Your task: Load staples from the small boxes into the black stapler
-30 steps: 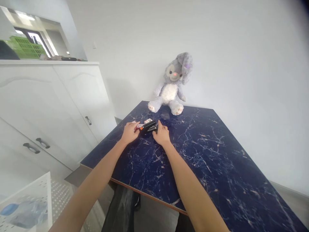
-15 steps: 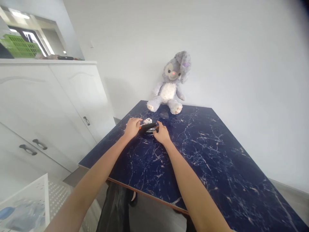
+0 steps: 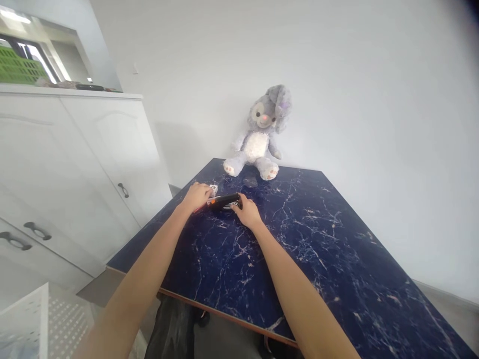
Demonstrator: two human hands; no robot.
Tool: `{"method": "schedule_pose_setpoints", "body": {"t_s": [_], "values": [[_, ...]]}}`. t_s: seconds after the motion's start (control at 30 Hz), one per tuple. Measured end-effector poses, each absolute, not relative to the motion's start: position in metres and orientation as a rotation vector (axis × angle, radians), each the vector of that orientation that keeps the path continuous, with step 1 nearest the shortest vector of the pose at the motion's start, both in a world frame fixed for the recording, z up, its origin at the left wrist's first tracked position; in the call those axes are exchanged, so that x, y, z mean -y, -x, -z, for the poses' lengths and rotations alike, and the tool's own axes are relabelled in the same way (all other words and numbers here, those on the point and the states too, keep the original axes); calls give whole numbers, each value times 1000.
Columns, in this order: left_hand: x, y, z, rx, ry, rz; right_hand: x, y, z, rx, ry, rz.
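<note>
A black stapler (image 3: pixel 225 201) with a metal lower part lies on the dark blue marbled table. My right hand (image 3: pixel 247 211) grips its right end between thumb and fingers. Beyond the stapler's left end, my left hand (image 3: pixel 196 196) is closed on a small white box (image 3: pixel 213 189) with dark print, its fingers covering much of it. Under and beside that hand runs a slim red and orange item (image 3: pixel 211 201), touching or very near the stapler; its kind is hidden.
A grey plush toy rabbit (image 3: pixel 258 137) sits at the table's (image 3: pixel 299 249) back edge against the wall. White cabinets (image 3: pixel 75 164) stand on the left, with a green crate (image 3: pixel 18 66) on top. A white perforated basket (image 3: pixel 45 319) is at lower left.
My left hand has moved left and closed on the small white box, which has shifted left, away from the stapler. My right hand has closed on the stapler's end. The view has turned slightly.
</note>
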State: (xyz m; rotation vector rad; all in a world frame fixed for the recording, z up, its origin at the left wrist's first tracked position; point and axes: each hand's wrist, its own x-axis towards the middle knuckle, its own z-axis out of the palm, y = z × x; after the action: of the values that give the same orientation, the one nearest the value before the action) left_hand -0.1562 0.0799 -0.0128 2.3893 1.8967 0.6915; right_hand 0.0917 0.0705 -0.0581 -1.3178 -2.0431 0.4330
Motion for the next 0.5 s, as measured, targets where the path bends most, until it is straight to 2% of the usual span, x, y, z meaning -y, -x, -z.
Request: {"method": "schedule_pose_setpoints", "body": {"t_s": [0.17, 0.37, 0.5], "values": [[-61, 163, 21, -2090, -2418, -873, -68, -92, 54, 2022, 1317, -478], [-53, 158, 11, -1772, -2458, -870, -65, -94, 51, 2001, 1329, -499], [-56, 167, 19, -2095, -2338, -852, -62, -93, 51, 1981, 1341, -463]]}}
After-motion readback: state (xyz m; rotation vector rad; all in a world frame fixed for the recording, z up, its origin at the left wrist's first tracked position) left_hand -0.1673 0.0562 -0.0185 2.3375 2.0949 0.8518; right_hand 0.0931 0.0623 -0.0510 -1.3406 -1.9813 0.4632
